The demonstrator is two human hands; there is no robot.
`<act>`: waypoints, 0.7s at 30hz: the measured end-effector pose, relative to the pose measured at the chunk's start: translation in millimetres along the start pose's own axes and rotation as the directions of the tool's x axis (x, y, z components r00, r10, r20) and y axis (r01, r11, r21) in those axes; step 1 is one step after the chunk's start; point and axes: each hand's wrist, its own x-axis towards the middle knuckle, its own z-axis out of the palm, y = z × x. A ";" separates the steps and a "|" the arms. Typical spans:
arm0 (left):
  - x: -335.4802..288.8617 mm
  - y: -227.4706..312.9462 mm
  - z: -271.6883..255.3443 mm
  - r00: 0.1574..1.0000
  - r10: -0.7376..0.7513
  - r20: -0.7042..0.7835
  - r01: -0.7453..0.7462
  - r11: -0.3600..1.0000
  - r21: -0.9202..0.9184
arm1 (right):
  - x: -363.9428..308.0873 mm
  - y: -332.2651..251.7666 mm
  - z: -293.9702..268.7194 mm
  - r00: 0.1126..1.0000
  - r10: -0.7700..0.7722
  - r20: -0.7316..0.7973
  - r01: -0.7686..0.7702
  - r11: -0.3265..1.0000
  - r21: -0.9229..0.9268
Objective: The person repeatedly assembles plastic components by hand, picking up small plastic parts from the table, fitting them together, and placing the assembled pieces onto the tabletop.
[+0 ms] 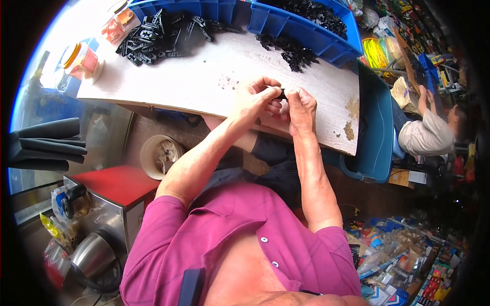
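Between my two hands, over the table's near edge, is a small black plastic part (282, 94), mostly covered by fingers. My left hand (258, 97) pinches it from the left, thumb against forefinger. From the other side my right hand (302, 108) grips it with closed fingertips. Beyond my hands lies a pile of small black plastic pieces (293, 55), in front of a blue bin (306, 38) holding more of them. Farther left, longer black plastic pieces (153, 38) are heaped on the white tabletop (204, 76).
A second blue bin (204, 11) stands behind the longer pieces. Lidded jars (81, 61) sit at the table's left. A teal tub (375, 137) is by the right end, and a white bucket (161, 153) is below. Another person (429, 132) works at far right.
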 end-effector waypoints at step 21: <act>126.2 31.9 -57.0 0.664 0.505 0.552 -0.360 -0.431 0.827 | 9.2 -49.1 -129.6 0.631 0.225 -0.742 -0.046 0.966 0.253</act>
